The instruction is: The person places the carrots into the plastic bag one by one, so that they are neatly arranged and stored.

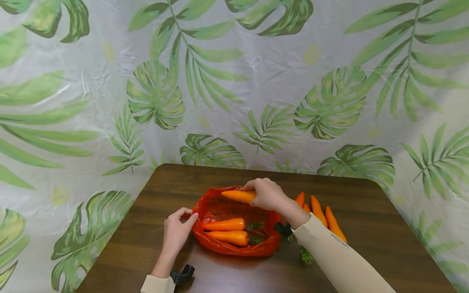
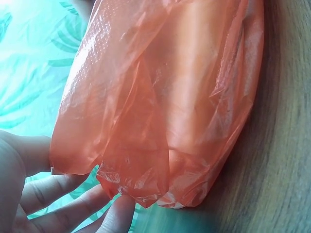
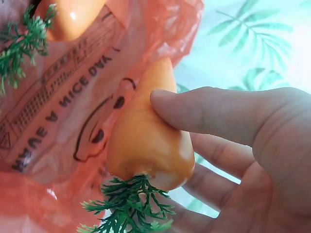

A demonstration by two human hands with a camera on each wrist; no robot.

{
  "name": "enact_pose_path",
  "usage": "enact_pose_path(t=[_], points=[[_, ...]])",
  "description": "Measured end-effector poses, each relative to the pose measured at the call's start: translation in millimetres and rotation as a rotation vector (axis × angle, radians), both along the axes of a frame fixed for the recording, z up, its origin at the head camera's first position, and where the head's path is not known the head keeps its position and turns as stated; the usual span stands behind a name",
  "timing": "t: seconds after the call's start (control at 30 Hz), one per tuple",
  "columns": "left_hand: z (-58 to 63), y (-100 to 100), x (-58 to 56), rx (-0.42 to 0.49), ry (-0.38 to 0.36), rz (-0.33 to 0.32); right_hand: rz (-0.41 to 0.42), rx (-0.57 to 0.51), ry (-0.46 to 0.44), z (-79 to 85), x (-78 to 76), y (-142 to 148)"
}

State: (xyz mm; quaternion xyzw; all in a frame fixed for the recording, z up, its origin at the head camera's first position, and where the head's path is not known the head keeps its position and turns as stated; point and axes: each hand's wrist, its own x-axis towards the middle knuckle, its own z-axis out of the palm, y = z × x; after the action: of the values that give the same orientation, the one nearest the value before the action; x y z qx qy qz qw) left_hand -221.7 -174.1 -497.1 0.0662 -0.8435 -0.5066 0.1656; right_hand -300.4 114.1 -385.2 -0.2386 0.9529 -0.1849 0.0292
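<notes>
A red plastic bag (image 1: 238, 251) lies with its mouth open on the table. Two orange carrots with green tops, an upper carrot (image 1: 224, 224) and a lower carrot (image 1: 229, 238), rest side by side inside it. At the bag's left rim, my left hand (image 1: 176, 234) pinches the plastic between thumb and fingers. Over the bag's far side, my right hand (image 1: 269, 196) grips another carrot (image 3: 146, 141), its tip toward the left. Its leafy top shows in the right wrist view, with the thumb lying across the body.
Several more carrots (image 1: 334, 224) lie on the brown table (image 1: 351, 195) to the right of the bag, partly behind the right forearm. A leaf-patterned curtain (image 1: 271, 81) hangs behind the table. Each wrist wears a black band (image 1: 183, 274).
</notes>
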Motion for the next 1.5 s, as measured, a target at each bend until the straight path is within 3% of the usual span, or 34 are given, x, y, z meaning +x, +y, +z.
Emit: enact_pose_path(t=[0.4,1.0,1.5], points=[[0.1,0.3,-1.6,-0.022,0.055,0.004,0.117,-0.006,-0.071,-11.5,-10.5,-24.1],[-0.3,-0.3,-1.0,0.010,0.028,0.004,0.249,-0.029,-0.176,-42.5,-23.0,-47.1],[0.2,-0.7,-0.3,-0.013,0.042,0.008,0.240,-0.010,-0.240,-65.8,-33.4,-50.1]])
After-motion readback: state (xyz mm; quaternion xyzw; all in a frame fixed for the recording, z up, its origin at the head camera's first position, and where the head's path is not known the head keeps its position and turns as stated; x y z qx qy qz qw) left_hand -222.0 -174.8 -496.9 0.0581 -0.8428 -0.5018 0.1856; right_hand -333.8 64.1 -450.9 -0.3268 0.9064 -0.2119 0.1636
